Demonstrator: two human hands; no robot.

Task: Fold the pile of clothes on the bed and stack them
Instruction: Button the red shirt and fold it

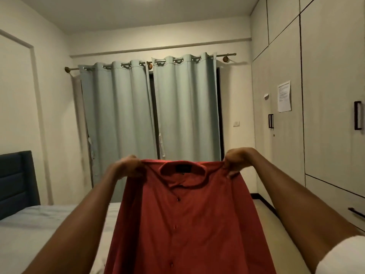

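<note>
So both sets of fingers are curled tight: my left hand pinches one shoulder of the red button-up shirt, my right hand pinches the other. Held out at arm's length, the shirt hangs straight down between them, collar on top, over the bed. Its hem is cut off at the bottom edge, sleeves hidden. Fabric looks soft, matte, small dark buttons down the placket.

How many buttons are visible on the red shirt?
3 on the red shirt: upper button below the collar, middle button, lower button. More may be hidden below the frame.
</note>
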